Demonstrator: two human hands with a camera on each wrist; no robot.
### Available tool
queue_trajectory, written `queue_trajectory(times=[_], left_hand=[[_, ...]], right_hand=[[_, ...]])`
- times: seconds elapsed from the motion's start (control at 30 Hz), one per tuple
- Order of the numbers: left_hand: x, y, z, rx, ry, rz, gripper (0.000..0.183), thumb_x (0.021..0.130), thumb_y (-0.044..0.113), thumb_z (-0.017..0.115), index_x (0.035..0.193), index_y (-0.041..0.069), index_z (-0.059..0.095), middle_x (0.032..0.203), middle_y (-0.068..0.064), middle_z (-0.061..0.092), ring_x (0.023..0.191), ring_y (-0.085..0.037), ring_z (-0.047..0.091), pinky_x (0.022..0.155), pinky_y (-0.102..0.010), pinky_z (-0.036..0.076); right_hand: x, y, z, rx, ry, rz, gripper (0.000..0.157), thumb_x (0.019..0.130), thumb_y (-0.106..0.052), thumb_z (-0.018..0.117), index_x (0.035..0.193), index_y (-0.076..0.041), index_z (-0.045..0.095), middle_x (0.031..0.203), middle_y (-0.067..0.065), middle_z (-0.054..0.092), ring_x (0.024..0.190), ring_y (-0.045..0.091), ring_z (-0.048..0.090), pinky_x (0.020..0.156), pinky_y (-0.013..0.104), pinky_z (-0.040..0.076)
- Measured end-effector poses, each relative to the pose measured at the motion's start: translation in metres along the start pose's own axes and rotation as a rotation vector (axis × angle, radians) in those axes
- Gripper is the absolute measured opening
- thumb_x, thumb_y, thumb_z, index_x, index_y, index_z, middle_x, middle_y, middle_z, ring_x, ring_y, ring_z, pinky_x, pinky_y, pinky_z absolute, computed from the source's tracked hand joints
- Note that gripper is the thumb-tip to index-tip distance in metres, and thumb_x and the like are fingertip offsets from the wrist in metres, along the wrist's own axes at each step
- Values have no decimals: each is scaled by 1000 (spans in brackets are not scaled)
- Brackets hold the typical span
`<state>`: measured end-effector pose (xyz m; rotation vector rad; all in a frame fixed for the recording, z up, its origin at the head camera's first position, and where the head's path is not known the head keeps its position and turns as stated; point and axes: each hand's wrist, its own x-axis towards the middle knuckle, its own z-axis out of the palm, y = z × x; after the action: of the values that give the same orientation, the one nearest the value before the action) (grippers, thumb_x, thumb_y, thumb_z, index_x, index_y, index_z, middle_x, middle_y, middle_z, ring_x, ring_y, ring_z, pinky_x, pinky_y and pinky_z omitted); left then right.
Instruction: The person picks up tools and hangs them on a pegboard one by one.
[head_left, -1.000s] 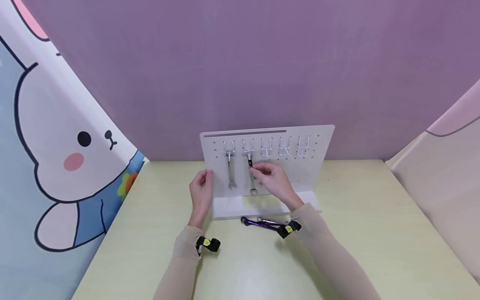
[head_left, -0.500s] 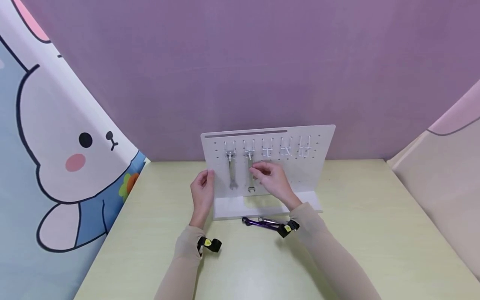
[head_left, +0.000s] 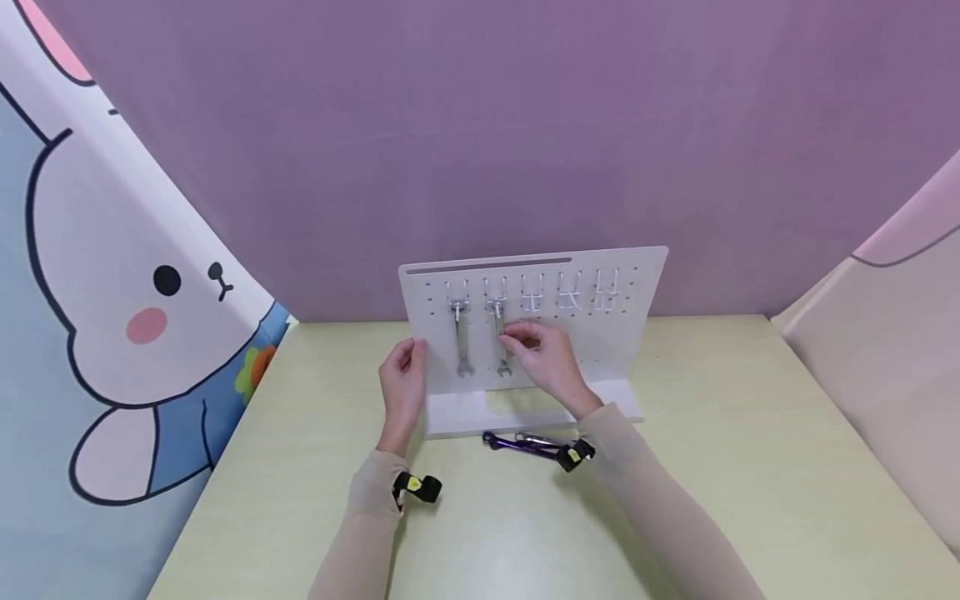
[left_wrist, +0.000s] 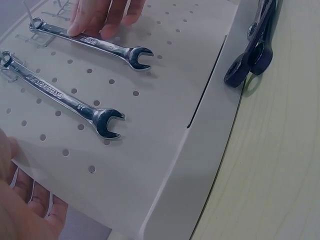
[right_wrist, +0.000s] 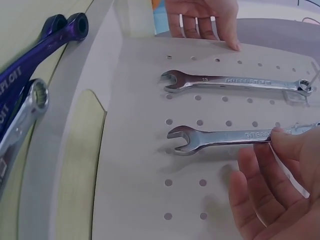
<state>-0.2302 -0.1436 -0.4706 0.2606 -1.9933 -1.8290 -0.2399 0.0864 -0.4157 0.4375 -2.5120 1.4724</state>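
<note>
A silver combination wrench (right_wrist: 220,138) hangs by its ring end on the second hook of a white pegboard (head_left: 607,350). My right hand (head_left: 546,358) pinches its shank between thumb and fingers; the open-ended jaw points down. Left of it, a similar combination wrench (head_left: 462,337) hangs on the first hook, untouched. At the board's left edge my left hand (head_left: 402,387) holds on, thumb in front and fingers behind, as the left wrist view shows.
Several bare white hooks (head_left: 568,296) line the board's right half. Purple wrenches (head_left: 517,446) and a silver wrench (right_wrist: 25,122) lie on the pale table (head_left: 480,533) before the base. A purple cloth (head_left: 480,150) hangs behind.
The second wrench's lower end has risen slightly, and its shank now looks bright silver where its upper part looked black. My right hand keeps its hold; my left hand stays at the board's edge.
</note>
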Motion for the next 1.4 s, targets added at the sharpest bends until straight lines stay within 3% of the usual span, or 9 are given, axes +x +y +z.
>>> queue_trajectory(times=[0.27, 0.47, 0.7, 0.97, 1.4], left_hand=[[0, -1, 0, 5, 0, -6, 33, 110, 24, 62, 124, -3, 73, 123, -25, 75, 108, -21, 69, 86, -11, 50], [1, -1, 0, 4, 10, 2, 32, 109, 24, 63, 123, -3, 74, 121, -25, 76, 100, -13, 67, 83, -11, 51], [-1, -3, -1, 1, 21, -23, 30, 109, 22, 64, 122, -3, 74, 121, -25, 76, 99, -12, 67, 81, -11, 51], [-2, -2, 0, 3, 3, 11, 31, 109, 23, 63, 121, -3, 74, 118, -25, 76, 93, -4, 64, 81, -12, 50], [-1, -1, 2, 3, 16, 11, 32, 109, 22, 63, 122, -4, 74, 120, -26, 76, 99, -10, 67, 83, -11, 51]], right_hand=[[0, 4, 2, -48, 36, -72, 17, 98, -16, 79, 111, -5, 81, 105, 12, 82, 86, 24, 76, 78, 32, 62], [0, 5, 2, -68, 37, -85, 15, 98, -16, 79, 109, -6, 82, 102, 9, 83, 83, 22, 75, 75, 30, 61], [0, 5, 3, -104, 18, -79, 12, 98, -14, 78, 106, -8, 83, 104, 9, 82, 83, 20, 74, 75, 30, 61], [-3, 8, 2, -95, 36, -73, 12, 98, -14, 78, 107, -8, 82, 104, 8, 82, 82, 19, 72, 73, 27, 59], [-21, 16, 0, -31, -88, -18, 17, 104, -10, 67, 114, -1, 77, 104, 12, 79, 83, 22, 73, 75, 27, 61]])
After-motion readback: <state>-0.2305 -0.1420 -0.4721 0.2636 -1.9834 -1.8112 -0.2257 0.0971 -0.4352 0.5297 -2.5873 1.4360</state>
